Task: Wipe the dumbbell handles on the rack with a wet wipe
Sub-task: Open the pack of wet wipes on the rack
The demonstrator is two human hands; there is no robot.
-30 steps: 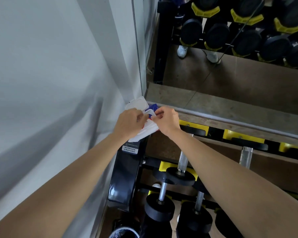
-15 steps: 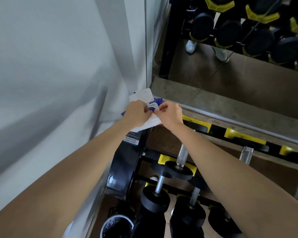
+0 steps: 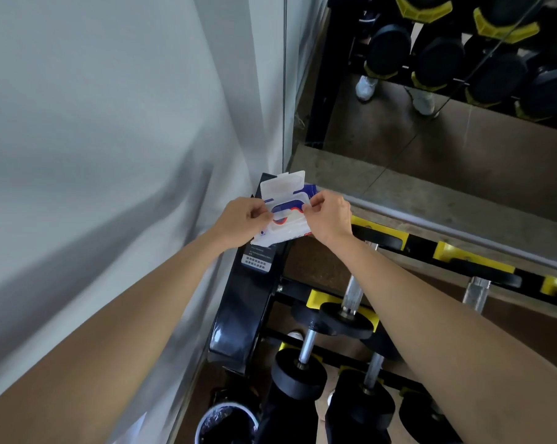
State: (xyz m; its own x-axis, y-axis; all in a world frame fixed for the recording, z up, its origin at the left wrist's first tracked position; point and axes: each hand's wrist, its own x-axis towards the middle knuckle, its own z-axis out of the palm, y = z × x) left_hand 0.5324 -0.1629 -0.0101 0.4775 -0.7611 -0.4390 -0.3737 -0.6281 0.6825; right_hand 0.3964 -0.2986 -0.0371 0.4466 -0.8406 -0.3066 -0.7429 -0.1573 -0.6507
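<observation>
A white and blue wet wipe pack (image 3: 283,232) lies on top of the black rack's left end post (image 3: 238,315), its clear flip lid (image 3: 282,184) standing open. My left hand (image 3: 242,222) pinches the pack's left side. My right hand (image 3: 330,216) pinches at the right edge of the opening. Black dumbbells with steel handles (image 3: 351,293) rest on the tiers below in yellow cradles (image 3: 379,232); another handle (image 3: 306,344) shows lower down. No loose wipe is visible.
A grey wall (image 3: 110,155) closes off the left. A mirror (image 3: 431,123) behind the rack reflects dumbbells and white shoes. A bin with a dark liner (image 3: 226,421) stands on the floor by the rack's foot.
The view has shifted closer and lower. My hands have spread slightly apart on the pack, exposing the blue and red opening under the raised lid.
</observation>
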